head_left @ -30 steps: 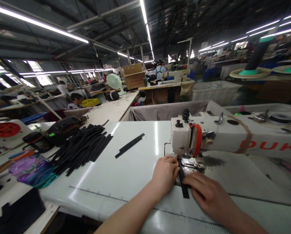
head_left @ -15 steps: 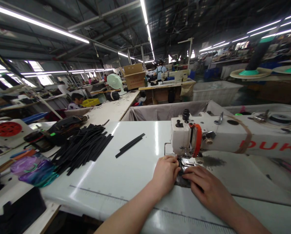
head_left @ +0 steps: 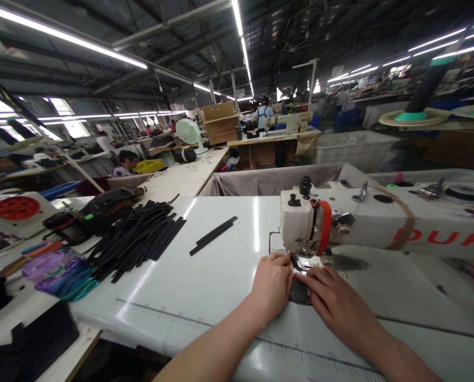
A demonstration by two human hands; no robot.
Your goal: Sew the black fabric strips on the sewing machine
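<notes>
At the sewing machine (head_left: 300, 223), my left hand (head_left: 271, 284) is closed with its fingertips beside the presser foot. My right hand (head_left: 336, 297) is on the other side, its fingers pressed together and pointing left, close to the left fingertips. Between and below the fingers shows a small dark piece (head_left: 299, 293), flat on the machine bed; the hands partly cover it. The metal presser foot (head_left: 304, 263) sits just beyond my fingers. To the left on the pale table, two black strips (head_left: 213, 236) lie side by side, apart from a large pile of black strips (head_left: 141, 239).
A ruler marking (head_left: 165, 313) runs along the front of the tabletop. A purple and teal bag (head_left: 62, 273) and black cloth (head_left: 34, 339) lie at the left. A fan (head_left: 191, 132) and a cardboard box (head_left: 221, 124) stand behind. Other people sit or stand farther off.
My right fingertips have shifted slightly left and up, nearer my left hand. The view has moved a little; the strips lie as before.
</notes>
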